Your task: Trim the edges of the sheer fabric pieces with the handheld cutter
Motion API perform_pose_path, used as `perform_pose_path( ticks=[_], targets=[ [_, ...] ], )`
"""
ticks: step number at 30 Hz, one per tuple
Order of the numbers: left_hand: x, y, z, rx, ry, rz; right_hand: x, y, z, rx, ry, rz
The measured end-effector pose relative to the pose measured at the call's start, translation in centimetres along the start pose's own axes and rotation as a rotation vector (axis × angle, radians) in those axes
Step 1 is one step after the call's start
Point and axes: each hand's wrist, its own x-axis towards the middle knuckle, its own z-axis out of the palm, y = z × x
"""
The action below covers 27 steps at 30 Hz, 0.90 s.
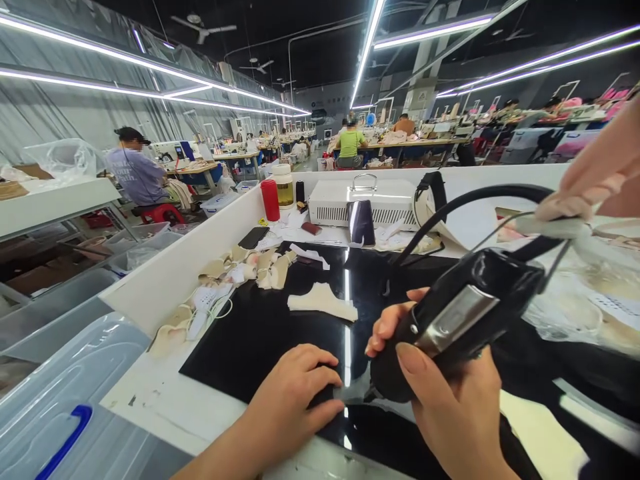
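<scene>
My right hand (440,393) is wrapped round a black corded power tool (450,320) with a bare metal plate on its side. The tool leans, its narrow lower end close to a thin greyish translucent piece (356,390) on the glossy black board (260,340). My left hand (295,393) rests on the board, thumb and fingers apart, with fingertips at the left edge of that piece. Exactly how its fingertips bear on the piece is partly hidden. Farther back on the board lies a cream cut-out piece (323,302). The tool's exact kind cannot be made out.
Another person's hand (590,180) is at upper right by the tool's cord (480,193). Beige pieces (273,267) lie to the left; a white vented machine (363,203), phone (361,223) and red container (270,200) stand behind. A plastic bin (85,380) is at lower left.
</scene>
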Motion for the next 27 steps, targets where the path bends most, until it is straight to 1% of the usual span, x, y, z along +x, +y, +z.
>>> perform_pose_path(
  ticks=[4,7,10,14,18,23,27],
  targets=[
    [0.0,0.2,0.0,-0.022,-0.029,-0.052,0.2,0.0,0.8,0.004,0.007,0.000],
    [0.2,0.4,-0.1,-0.022,-0.064,-0.075,0.4,0.0,1.4,0.022,0.047,0.006],
    [0.2,0.6,-0.1,-0.023,-0.044,-0.056,0.5,0.1,1.6,0.029,0.078,0.006],
    [0.2,0.8,0.0,-0.030,-0.005,-0.013,0.6,0.3,1.5,0.020,0.052,-0.033],
    [0.0,0.7,0.1,-0.001,0.005,0.037,0.5,0.2,1.7,0.018,0.083,-0.033],
    [-0.3,0.7,-0.1,0.052,0.027,0.097,0.5,0.2,1.8,0.006,0.044,-0.041],
    [-0.4,0.8,-0.3,0.091,0.020,0.112,0.4,0.5,1.5,-0.003,-0.009,-0.043]
  ],
)
